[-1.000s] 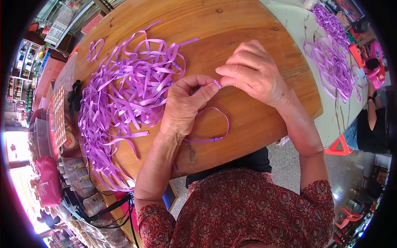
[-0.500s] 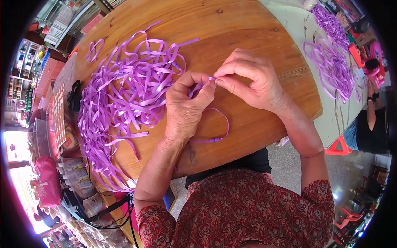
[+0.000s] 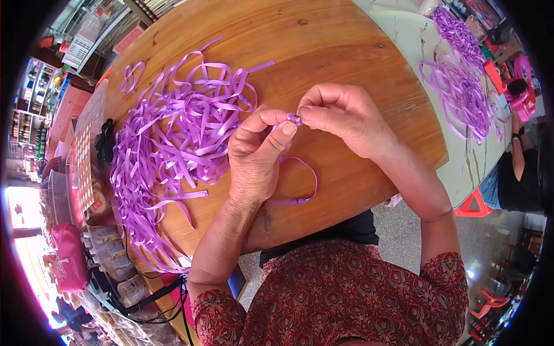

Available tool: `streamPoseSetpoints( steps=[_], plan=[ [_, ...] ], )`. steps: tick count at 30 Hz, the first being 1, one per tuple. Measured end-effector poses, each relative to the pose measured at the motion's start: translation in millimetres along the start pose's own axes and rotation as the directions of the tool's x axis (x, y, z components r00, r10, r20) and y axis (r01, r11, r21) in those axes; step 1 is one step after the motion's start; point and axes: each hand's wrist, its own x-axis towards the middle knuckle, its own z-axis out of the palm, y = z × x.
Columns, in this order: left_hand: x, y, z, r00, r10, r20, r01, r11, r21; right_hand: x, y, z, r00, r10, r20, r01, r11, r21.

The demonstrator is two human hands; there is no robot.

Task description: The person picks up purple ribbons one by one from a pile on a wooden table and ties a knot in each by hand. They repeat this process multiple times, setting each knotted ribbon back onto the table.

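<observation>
A purple ribbon [image 3: 316,182] runs from my left hand and curves over the wood, with a small darker purple bunched piece on its lower stretch. My left hand [image 3: 253,154] pinches this ribbon between thumb and forefinger. Right up against it, my right hand [image 3: 349,120] is closed on the same ribbon, thumb against curled fingers. A small folded or knotted bit shows between the fingertips; its exact form is too small to tell. Left of my hands lies a big tangled heap of purple ribbons [image 3: 173,135], some with similar darker bunched bits.
The wooden table [image 3: 346,52] carries the heap. A separate ribbon loop [image 3: 133,78] lies at far left. On the white marbled table [image 3: 398,29] at right are more purple ribbons [image 3: 461,101]. A person's arm [image 3: 518,155] is beyond. Clear boxes [image 3: 109,245] and black cables stand at lower left.
My right hand has dropped slightly and rolled, its fingers now curled in more. The bit of ribbon between the fingertips now looks bunched. The hanging loop has shifted slightly down.
</observation>
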Motion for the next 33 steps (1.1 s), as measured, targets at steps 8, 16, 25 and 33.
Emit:
streamPoseSetpoints(
  steps=[8,16,25,33],
  plan=[
    [0.5,-0.4,0.8,0.998,-0.056,-0.041,0.053,0.997,-0.059,2.8,0.0,5.4,0.783,-0.620,0.060,0.548,0.640,-0.539],
    [0.6,3.1,1.1,0.997,-0.069,-0.029,0.067,0.996,-0.063,0.6,-7.0,0.2,0.780,-0.598,0.182,0.592,0.613,-0.524],
    [-2.2,6.5,7.0,1.000,0.005,-0.025,-0.001,0.985,0.170,-1.5,3.2,-2.5,0.864,-0.503,0.023,0.476,0.801,-0.362],
    [-3.2,6.7,7.7,0.997,-0.004,-0.071,0.017,0.983,0.182,-3.6,-2.9,-4.6,0.955,-0.292,-0.051,0.271,0.930,-0.247]
  ],
)
